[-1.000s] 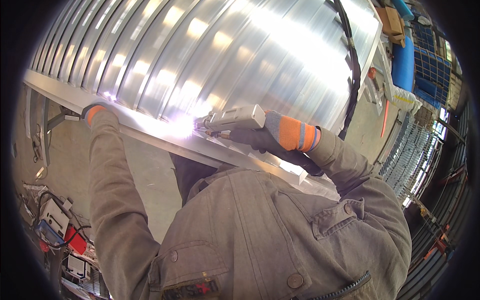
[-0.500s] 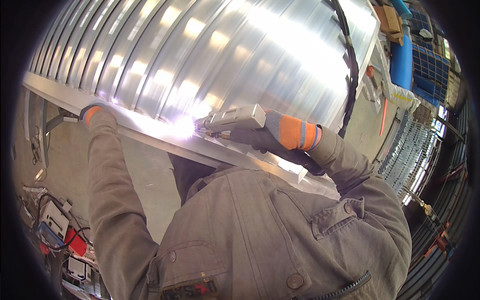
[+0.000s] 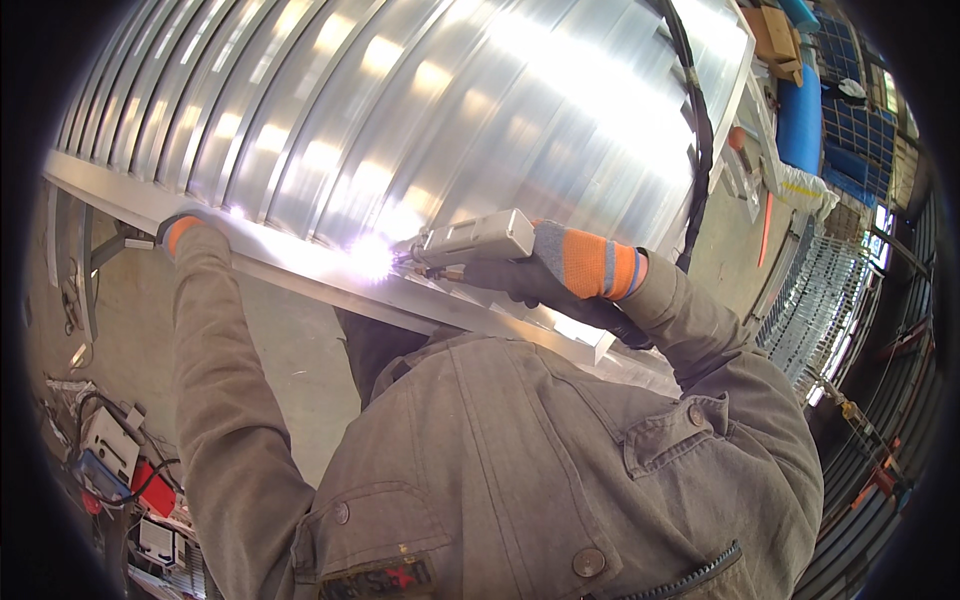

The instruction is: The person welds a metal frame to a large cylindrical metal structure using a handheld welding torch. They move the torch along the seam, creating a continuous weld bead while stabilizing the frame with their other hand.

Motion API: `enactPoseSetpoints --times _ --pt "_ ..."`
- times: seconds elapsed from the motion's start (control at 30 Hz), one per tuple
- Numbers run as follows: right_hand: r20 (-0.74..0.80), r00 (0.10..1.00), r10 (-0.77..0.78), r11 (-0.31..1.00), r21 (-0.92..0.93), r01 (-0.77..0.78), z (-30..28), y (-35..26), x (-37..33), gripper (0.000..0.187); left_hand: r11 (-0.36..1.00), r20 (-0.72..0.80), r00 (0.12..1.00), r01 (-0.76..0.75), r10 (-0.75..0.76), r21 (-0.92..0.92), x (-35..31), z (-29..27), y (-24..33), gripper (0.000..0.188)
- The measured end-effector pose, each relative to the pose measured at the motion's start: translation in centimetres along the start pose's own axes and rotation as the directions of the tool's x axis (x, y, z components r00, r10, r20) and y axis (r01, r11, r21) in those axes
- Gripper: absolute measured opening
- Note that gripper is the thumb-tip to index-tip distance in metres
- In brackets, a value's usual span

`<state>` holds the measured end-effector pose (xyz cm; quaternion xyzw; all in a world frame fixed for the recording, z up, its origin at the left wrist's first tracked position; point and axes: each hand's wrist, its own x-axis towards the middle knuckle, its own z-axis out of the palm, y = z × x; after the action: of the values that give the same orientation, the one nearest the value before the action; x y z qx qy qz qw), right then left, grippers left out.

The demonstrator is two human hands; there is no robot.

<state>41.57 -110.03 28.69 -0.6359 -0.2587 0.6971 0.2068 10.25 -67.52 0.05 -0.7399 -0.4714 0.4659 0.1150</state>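
Observation:
My right hand (image 3: 575,262), in an orange and grey glove, is closed around a welding gun (image 3: 475,238) with a boxy pale body. The gun's tip points left at a glaring violet-white arc (image 3: 370,260), where the ribbed metal panel (image 3: 420,130) meets a long pale metal rail (image 3: 470,312). Glare hides the tip and the seam. Farther left, my gloved left hand (image 3: 184,230) rests against the same rail; its fingers are mostly out of sight. Some dark thing lies beneath my right wrist, its kind unclear.
A black cable (image 3: 704,130) runs down over the panel's right side. Metal legs (image 3: 85,250) stand under the rail at left. Equipment boxes and a red object (image 3: 155,490) sit on the lower left. Blue rolls (image 3: 800,125), a cardboard box (image 3: 770,35) and stacked metal pieces are at right.
The arc and the gun's tip have shifted slightly left along the seam. My left hand stays in nearly the same place on the rail.

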Motion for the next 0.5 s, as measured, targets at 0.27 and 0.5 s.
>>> enactPoseSetpoints --times 0.27,0.5 --pt "0.057 0.998 -0.017 1.0 -0.003 0.017 -0.5 -1.7 -1.2 0.044 0.995 0.015 0.998 -0.058 0.057 0.079 0.8 0.9 0.4 0.025" --pt "0.057 0.998 0.019 0.999 -0.04 -0.017 -0.6 -2.2 -1.7 0.045 1.0 -0.08 0.997 -0.003 0.006 0.031 1.4 2.5 0.3 0.028"
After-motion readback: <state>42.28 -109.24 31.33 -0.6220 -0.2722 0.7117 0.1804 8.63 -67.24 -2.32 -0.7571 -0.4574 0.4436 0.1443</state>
